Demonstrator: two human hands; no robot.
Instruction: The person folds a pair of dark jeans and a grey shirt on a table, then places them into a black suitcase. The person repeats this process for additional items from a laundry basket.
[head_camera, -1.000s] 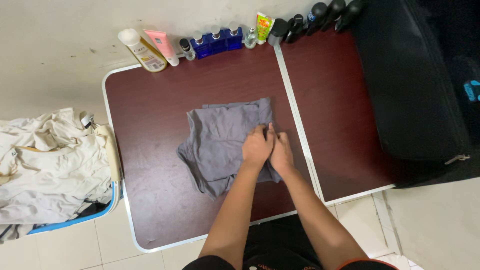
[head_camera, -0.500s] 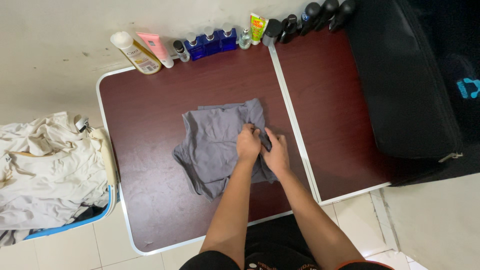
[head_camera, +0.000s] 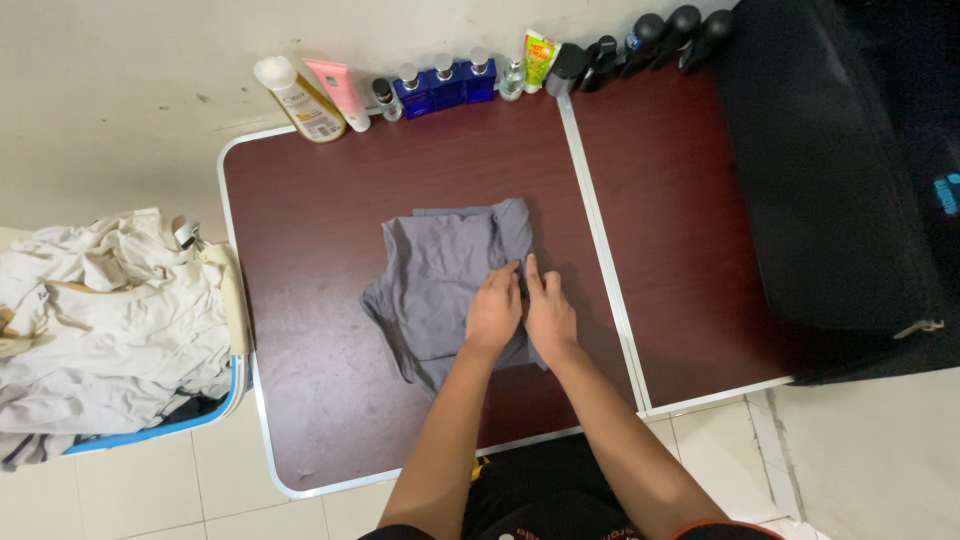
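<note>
dark red table (head_camera: 330, 300) by pale wall; left hand (head_camera: 494, 311), right hand (head_camera: 548, 313) flat on grey garment (head_camera: 440, 280), grip released.

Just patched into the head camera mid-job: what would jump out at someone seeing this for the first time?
Both hands, the left hand and the right hand, press flat side by side on a grey garment spread in the middle of the dark red table. A row of bottles and tubes lines the far edge by the wall. A heap of pale laundry fills a blue-rimmed basket at the left, and a large black case covers the right end.
</note>
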